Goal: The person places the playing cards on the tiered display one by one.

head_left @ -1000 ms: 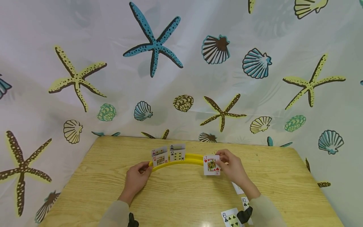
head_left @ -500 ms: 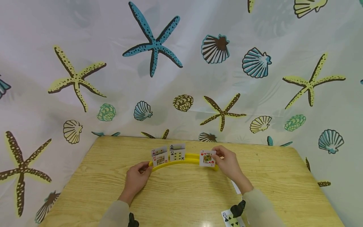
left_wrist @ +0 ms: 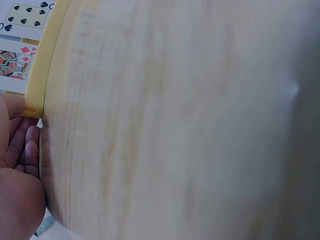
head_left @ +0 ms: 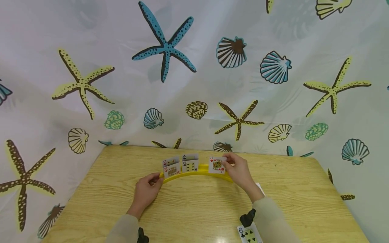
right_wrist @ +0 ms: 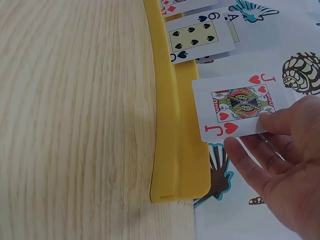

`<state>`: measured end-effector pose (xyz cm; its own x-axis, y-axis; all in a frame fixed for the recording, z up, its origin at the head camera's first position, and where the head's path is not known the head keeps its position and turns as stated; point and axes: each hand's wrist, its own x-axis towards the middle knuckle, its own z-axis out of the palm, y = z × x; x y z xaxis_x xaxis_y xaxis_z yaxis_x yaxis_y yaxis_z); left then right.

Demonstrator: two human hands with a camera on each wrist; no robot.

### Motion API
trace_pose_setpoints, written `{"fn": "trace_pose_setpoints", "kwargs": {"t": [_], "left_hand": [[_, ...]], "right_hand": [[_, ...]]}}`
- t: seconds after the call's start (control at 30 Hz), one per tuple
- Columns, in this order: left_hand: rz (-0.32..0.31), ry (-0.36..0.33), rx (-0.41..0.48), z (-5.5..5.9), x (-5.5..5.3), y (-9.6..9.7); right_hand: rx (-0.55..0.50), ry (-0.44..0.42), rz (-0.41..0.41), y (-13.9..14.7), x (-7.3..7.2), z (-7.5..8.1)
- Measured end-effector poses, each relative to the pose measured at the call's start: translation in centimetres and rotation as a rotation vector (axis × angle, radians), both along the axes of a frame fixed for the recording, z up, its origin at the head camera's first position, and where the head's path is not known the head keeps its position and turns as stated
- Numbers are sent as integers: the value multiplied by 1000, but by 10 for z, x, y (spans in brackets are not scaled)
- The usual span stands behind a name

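Observation:
A curved yellow card holder stands on the table, bowed toward the back. My left hand holds its left end between thumb and fingers. In its left part stand a king of diamonds with a seven behind it, then a six of spades with an ace behind. My right hand pinches a jack of hearts by its right edge, thumb on the face. The jack is upright over the holder's right part, its lower edge overlapping the yellow groove in the right wrist view.
A six of clubs lies face up near the front edge, partly out of frame. Another card peeks out beside the right forearm. Behind the wooden table hangs a cloth printed with starfish and shells.
My right hand has carried the jack of hearts left and back, from the holder's right end to over its right part. The left hand and the standing cards stay put.

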<state>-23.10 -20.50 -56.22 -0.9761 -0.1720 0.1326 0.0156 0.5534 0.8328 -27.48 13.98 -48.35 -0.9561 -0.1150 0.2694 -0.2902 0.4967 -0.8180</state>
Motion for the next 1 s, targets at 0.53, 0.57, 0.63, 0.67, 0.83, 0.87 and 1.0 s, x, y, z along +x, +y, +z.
{"fn": "trace_pose_setpoints", "kwargs": {"t": [0.53, 0.57, 0.63, 0.67, 0.83, 0.87, 1.0], "left_hand": [[-1, 10, 5, -1, -2, 0], [0, 9, 5, -1, -2, 0], [0, 6, 4, -2, -2, 0], [-1, 4, 5, -1, -1, 0], [-1, -2, 3, -2, -1, -1], [-1, -1, 2, -2, -1, -1], [-3, 0, 2, -3, -1, -2]], "right_hand": [[-23, 61, -21, -18, -11, 3], [-21, 60, -21, -19, -12, 3], [-16, 60, -24, -21, -13, 3], [-13, 60, -26, -22, -14, 3], [-17, 63, -31, -24, -16, 2], [-18, 63, -32, -24, -17, 2], [-24, 55, -29, -26, -18, 2]]}}
